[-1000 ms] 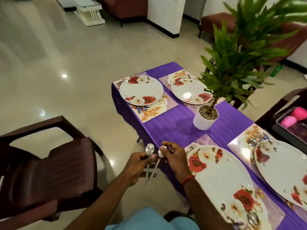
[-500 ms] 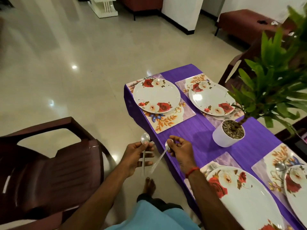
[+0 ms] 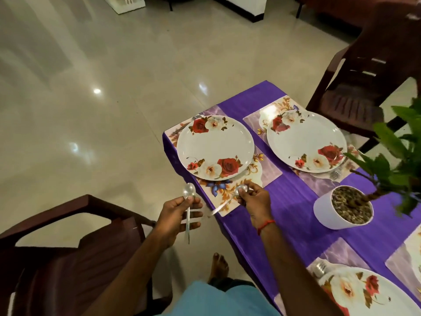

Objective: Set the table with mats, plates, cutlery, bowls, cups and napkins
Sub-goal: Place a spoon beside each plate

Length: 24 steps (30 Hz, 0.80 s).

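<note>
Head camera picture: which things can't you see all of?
Head view throughout.
1. Spoon in the right hand: bowl partly covered by the hand.
2. Near plate: cut off by the bottom edge.
3. Plant: leaves cut off by the right edge.
4. Cutlery beside the far right plate: blurred, too small to name.

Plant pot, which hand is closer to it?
Right. The right hand is over the table, near the plant pot; the left hand is beyond the table edge.
</note>
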Available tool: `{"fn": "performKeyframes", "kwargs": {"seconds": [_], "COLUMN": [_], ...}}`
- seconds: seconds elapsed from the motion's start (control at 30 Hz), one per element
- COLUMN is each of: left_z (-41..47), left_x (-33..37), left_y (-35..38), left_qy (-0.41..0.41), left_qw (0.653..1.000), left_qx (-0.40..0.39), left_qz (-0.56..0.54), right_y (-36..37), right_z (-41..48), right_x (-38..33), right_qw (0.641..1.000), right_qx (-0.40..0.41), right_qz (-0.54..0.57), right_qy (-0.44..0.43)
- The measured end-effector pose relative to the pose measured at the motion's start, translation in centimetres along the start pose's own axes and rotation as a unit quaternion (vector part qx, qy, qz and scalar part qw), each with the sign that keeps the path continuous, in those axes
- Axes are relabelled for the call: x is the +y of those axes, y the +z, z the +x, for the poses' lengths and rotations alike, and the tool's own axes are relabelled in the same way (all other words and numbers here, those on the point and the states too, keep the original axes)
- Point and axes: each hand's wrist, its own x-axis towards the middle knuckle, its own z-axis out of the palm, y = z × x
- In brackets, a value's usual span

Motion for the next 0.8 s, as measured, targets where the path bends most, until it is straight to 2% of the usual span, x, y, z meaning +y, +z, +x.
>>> {"fn": "performKeyframes", "kwargs": {"seconds": [0.23, 0.37, 0.5, 0.8], "left_z": [3.6, 4.7, 5.3, 7.3], "left_x": [2.0, 2.6, 3.1, 4.9], "left_y": [-0.6, -0.9, -0.9, -1.1], "left_qy": [-0.017, -0.019, -0.025, -0.034], "left_qw": [1.0, 0.999, 0.999, 0.999], "left_qx": [0.021, 0.024, 0.024, -0.001], "left_qz": [0.01, 0.016, 0.022, 0.029], "right_y": [-0.2, -0.6, -0.9, -0.7], "right_z": [5.4, 6.8, 7.8, 7.7], "right_x": [-0.1, 0.2, 0.6, 0.6], "right_qw": [0.997, 0.985, 0.96, 0.931], "right_qx": [0.066, 0.088, 0.07, 0.047], "right_qz": [-0.042, -0.147, -0.266, -0.353], "right_qy": [0.0, -0.029, -0.053, -0.081]}}
